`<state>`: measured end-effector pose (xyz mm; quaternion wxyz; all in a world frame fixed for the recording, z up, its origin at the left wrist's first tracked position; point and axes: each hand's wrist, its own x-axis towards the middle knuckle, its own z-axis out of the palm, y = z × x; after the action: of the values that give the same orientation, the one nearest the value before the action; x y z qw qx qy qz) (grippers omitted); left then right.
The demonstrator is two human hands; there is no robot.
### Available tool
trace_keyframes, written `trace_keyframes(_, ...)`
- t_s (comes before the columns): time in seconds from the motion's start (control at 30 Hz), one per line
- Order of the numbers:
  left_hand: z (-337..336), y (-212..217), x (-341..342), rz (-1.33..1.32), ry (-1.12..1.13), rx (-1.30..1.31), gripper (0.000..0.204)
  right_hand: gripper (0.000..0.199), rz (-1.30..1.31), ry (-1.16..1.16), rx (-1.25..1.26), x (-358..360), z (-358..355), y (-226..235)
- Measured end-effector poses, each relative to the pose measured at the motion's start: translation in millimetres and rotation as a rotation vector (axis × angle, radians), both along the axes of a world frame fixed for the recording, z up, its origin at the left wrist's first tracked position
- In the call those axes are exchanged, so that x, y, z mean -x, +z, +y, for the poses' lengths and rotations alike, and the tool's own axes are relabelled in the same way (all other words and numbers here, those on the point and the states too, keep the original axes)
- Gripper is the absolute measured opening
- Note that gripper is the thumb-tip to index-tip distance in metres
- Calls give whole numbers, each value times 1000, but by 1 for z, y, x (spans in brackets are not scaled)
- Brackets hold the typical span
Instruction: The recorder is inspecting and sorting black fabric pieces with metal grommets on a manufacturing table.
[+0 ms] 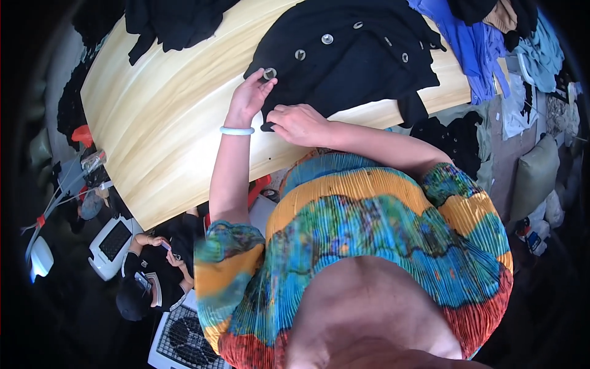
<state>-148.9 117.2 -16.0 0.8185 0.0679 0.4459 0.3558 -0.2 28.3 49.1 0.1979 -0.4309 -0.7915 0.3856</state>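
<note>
A black knit garment [362, 64] lies spread over the wooden table in front of me. Several large round buttons [327, 39] with a pale sheen are scattered on it. At the garment's left edge, my left hand [251, 97] pinches one round button [270, 74] between thumb and fingers. A pale bracelet [237, 131] circles that wrist. Close by on the right, my right hand [300, 125] is closed at the garment's near edge, its fingers curled inward. Dark cloth shows beside the fingertips; whatever lies inside the grip is hidden.
More black clothing [175, 24] lies on the far left of the wooden table [153, 123]. Blue-purple garments [470, 52] hang over its right end. At lower left, a person [153, 277] in dark clothes holds a phone, near white appliances. A cushion [534, 175] stands at right.
</note>
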Motion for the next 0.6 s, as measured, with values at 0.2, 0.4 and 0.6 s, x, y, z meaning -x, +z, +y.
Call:
trace_keyframes(0.2,0,-19,9,-13,45,69,17,11,-120,33,3,9,-3,-29)
trace_keyframes(0.4,-9,-10,4,86,-50,-19,13,17,-68,-253,26,-5,15,-30)
trace_keyframes(0.6,-21,10,-7,231,-58,-170,5,18,68,-416,10,-11,36,-29)
